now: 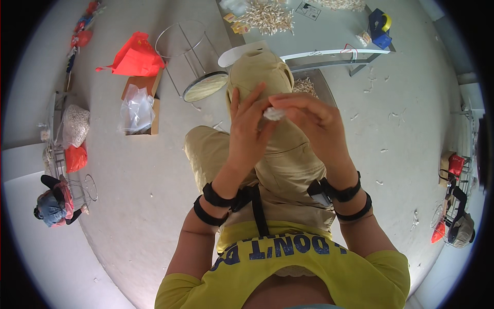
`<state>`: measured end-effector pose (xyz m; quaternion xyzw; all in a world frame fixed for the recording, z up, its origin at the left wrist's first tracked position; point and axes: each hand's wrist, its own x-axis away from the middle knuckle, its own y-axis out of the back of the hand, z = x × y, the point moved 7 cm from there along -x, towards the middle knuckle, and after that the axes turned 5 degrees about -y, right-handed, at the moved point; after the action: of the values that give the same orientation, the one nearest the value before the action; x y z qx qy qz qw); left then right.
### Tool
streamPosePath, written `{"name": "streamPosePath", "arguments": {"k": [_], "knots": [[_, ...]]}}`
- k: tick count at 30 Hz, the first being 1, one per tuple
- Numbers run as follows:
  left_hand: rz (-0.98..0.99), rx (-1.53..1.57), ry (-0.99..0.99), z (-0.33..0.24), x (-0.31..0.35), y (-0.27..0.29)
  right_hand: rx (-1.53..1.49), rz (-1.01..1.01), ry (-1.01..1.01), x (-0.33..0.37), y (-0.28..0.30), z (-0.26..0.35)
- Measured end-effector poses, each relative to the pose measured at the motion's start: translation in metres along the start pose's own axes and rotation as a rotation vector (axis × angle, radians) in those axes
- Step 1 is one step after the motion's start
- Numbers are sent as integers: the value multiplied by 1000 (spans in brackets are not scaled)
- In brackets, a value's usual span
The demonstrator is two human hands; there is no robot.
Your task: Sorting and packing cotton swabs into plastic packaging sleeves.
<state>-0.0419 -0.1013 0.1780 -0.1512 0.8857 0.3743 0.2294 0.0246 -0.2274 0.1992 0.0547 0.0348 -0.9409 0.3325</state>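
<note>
Both my hands are raised over my lap, meeting at a small white bundle [274, 114]. It looks like a cluster of cotton swab tips seen end-on, but most of it is hidden by the fingers. My left hand [248, 126] is curled around its left side, with the thumb below and some fingers reaching up. From the other side, my right hand [316, 121] presses its thumb and fingertips against the bundle's right and upper edge. Black straps circle both forearms. Below the hands are my beige trousers [288, 154].
Ahead stands a table [324, 36] bearing a pile of swab-like sticks [267, 19] and a blue tape dispenser [380, 31]. A container of sticks [304, 86] is beneath. A wire-framed stool [206, 86], red bag [136, 56] and cardboard box [149, 126] lie left. People [54, 203] sit farther off.
</note>
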Motion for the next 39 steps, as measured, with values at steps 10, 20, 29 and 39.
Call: {"name": "streamPosePath", "arguments": {"k": [10, 20, 29, 39], "knots": [[-4, 115, 57, 15, 3, -7, -211, -28, -124, -2, -11, -25], [9, 65, -31, 20, 5, -9, -229, -55, -106, -6, -19, -34], [-208, 544, 157, -3, 6, -11, -451, -249, -53, 1, -28, -38], [-322, 440, 19, 0, -5, -8, -170, -335, 169, -1, -41, -37]]}}
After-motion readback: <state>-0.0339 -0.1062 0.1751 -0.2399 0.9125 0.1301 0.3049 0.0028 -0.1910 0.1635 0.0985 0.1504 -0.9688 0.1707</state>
